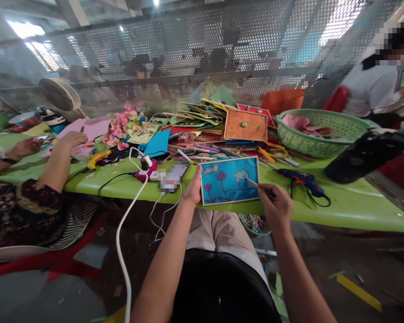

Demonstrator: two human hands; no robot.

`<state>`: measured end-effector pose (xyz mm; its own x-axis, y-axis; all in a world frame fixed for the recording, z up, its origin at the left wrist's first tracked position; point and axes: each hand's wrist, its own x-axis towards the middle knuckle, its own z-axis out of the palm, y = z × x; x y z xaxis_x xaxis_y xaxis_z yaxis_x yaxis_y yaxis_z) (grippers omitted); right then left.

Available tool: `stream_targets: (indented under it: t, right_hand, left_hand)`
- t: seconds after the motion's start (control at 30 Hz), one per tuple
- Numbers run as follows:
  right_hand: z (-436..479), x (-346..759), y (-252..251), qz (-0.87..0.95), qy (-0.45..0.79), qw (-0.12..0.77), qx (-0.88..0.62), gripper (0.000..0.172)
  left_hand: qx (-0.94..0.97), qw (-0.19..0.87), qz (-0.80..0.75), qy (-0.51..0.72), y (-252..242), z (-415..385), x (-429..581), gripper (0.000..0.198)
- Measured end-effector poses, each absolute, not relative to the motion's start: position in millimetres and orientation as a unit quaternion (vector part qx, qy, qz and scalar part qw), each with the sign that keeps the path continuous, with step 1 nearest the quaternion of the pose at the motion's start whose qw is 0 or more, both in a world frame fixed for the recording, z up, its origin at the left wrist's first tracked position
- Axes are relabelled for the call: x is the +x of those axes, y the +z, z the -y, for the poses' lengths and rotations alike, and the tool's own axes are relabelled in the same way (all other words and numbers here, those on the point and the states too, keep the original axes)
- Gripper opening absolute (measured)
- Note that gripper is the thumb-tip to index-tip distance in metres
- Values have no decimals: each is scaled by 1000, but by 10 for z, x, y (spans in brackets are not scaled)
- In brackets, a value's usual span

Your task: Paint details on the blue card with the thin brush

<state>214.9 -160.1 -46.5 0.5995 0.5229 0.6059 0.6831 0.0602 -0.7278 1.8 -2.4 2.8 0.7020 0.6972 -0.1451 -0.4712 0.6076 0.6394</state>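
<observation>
A blue card (229, 179) with flower and cloud shapes on it is propped at the near edge of the green table (350, 202). My left hand (192, 188) grips its left edge. My right hand (278, 204) is closed around a thin stick-like tool (257, 185) whose tip touches the card's right side. A blue glue gun (303, 181) lies just right of my right hand.
A pile of coloured paper and cards (205, 121) covers the table's middle, with an orange card (245, 125) on top. A green basket (318, 130) stands at the right. A phone (170, 176) and white cable (128, 211) lie left. Another person's arms (59, 157) rest at left.
</observation>
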Motion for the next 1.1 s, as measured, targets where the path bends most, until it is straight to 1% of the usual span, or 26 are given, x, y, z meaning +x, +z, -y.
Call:
stream_targets:
  t: [0.1, 0.3, 0.47, 0.63, 0.87, 1.1]
  right_hand:
    - [1612, 2141, -460, 438, -69, 582, -682, 23]
    - [1601, 2143, -457, 430, -71, 592, -678, 26]
    - [1619, 2140, -460, 451, -76, 577, -677, 22]
    - [1626, 2132, -461, 445, -86, 583, -675, 20]
    - [1617, 2144, -446, 456, -85, 573, -675, 22]
    - [1618, 2136, -442, 447, -79, 583, -674, 22]
  left_hand:
    - [295, 874, -200, 330, 32, 25, 16, 69]
    - [285, 876, -205, 330, 15, 21, 20, 70]
    - [297, 864, -212, 345, 36, 30, 21, 67]
    - [295, 870, -195, 343, 64, 41, 24, 67]
    - [285, 876, -193, 339, 62, 42, 24, 66]
    - [280, 880, -196, 329, 50, 34, 15, 69]
